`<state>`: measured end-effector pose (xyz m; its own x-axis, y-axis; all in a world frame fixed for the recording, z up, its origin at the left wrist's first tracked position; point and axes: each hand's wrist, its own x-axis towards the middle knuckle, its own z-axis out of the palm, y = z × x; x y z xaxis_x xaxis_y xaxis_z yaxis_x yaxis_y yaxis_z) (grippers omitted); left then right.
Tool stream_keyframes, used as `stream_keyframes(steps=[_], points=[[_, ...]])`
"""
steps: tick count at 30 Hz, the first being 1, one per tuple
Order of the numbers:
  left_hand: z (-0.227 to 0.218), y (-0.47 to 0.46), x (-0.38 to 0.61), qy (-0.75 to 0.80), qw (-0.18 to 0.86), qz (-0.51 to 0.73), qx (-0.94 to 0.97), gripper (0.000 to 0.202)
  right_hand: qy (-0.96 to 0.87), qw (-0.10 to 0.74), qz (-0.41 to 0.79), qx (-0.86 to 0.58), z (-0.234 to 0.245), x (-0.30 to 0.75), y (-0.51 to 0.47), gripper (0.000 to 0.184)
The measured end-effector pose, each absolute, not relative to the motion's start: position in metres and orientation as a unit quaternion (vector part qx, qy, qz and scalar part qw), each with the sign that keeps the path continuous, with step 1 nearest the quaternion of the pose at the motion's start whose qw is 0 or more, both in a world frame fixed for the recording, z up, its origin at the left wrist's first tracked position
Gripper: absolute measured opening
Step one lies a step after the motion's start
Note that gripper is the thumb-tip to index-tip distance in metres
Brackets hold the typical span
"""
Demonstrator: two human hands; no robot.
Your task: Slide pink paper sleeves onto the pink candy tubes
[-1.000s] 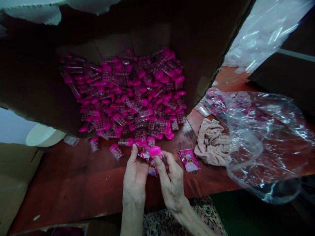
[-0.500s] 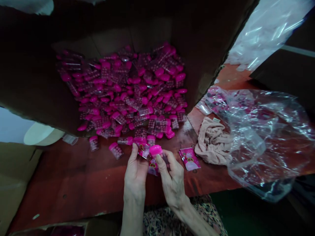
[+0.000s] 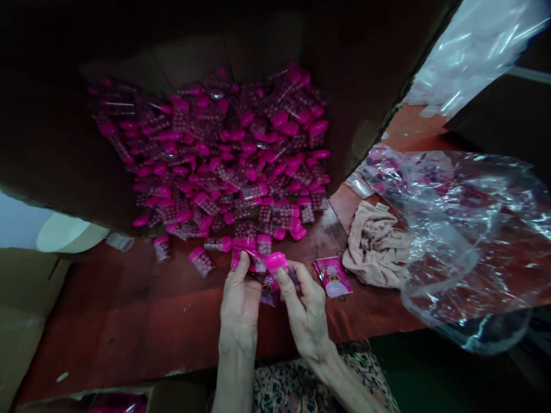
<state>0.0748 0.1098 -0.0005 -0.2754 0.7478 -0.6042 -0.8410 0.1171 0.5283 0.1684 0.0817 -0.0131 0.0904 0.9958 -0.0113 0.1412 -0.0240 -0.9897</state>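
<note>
A heap of small transparent tubes with pink caps [image 3: 206, 155], filled with pink beads, lies inside a brown cardboard box [image 3: 55, 132]. My right hand [image 3: 305, 312] pinches one pink-capped tube [image 3: 275, 262] between thumb and fingers. My left hand [image 3: 239, 304] grips the edge of a pink printed sachet [image 3: 245, 252], close to that tube. A second sachet [image 3: 270, 292] lies partly hidden beneath my hands. Loose tubes [image 3: 201, 261] lie just beyond my left hand.
A third pink sachet [image 3: 333, 277] and a crumpled beige cloth [image 3: 374, 245] lie on the red-brown table [image 3: 129, 321]. A large transparent plastic bag [image 3: 469, 241] holding pink packets spreads across the right side. Patterned fabric shows below the table edge.
The view has tilted slightly, shifting the heap upward in the picture. Both hands have moved slightly right and stay close together, still holding the tube and sachet.
</note>
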Motion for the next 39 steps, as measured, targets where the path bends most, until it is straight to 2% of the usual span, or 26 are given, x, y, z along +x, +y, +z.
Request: stream_keyframes(steps=[12, 30, 39], points=[[-0.008, 0.112, 0.077, 0.436, 0.616, 0.651, -0.079, 0.004, -0.499, 0.497, 0.408, -0.581, -0.015, 0.168, 0.084, 0.022], [-0.012, 0.111, 0.078, 0.449, 0.607, 0.652, -0.068, 0.012, -0.514, 0.478, 0.419, -0.576, -0.021, 0.167, 0.082, 0.018], [-0.014, 0.109, 0.084, 0.474, 0.594, 0.650, -0.003, 0.019, -0.415, 0.478, 0.586, -0.506, -0.024, 0.166, 0.086, 0.027]])
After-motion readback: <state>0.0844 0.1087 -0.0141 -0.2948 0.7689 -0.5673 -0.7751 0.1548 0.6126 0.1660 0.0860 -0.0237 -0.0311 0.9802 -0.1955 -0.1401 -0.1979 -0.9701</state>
